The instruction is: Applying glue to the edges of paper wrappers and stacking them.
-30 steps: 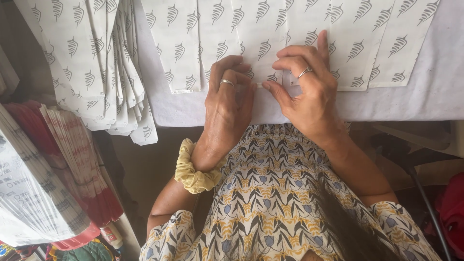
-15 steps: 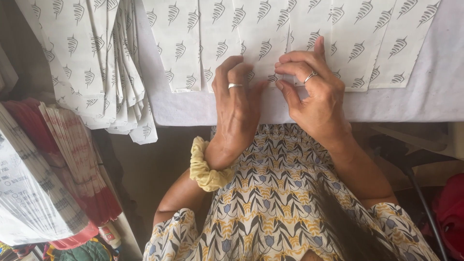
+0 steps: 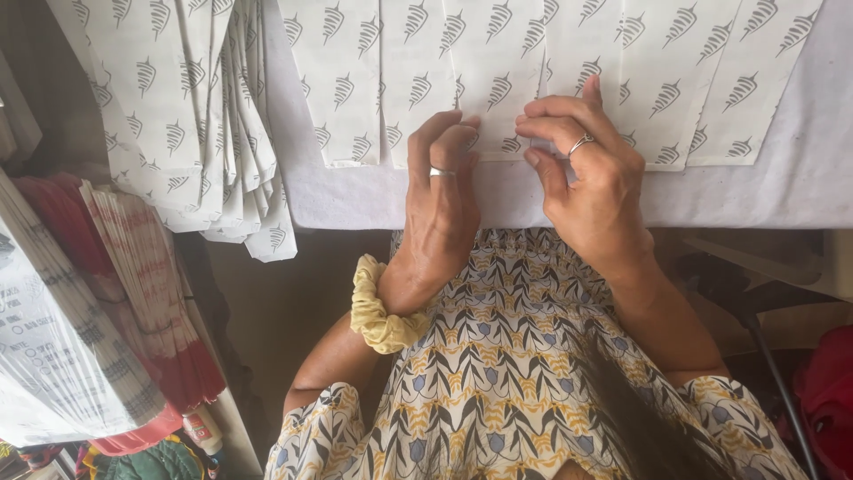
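Observation:
A row of white paper sheets (image 3: pixel 498 62) printed with small grey leaf marks lies overlapping on a pale cloth-covered table (image 3: pixel 755 191). My left hand (image 3: pixel 444 196), with a ring and a yellow scrunchie on the wrist, rests its fingertips on the lower edge of a middle sheet. My right hand (image 3: pixel 591 178), also ringed, pinches the bottom edge of the same sheet between thumb and fingers, right beside the left fingertips. The sheet's lower edge is hidden under both hands.
A thick stack of the same printed sheets (image 3: pixel 191 116) hangs over the table's left end. Bundles of red-edged paper (image 3: pixel 151 302) and a plastic-wrapped pack (image 3: pixel 53 356) stand at the left. A dark cable (image 3: pixel 773 364) runs at the right.
Both hands have shifted slightly along the sheet's lower edge. The right fingers went from lying flat to curling and pinching the paper's edge.

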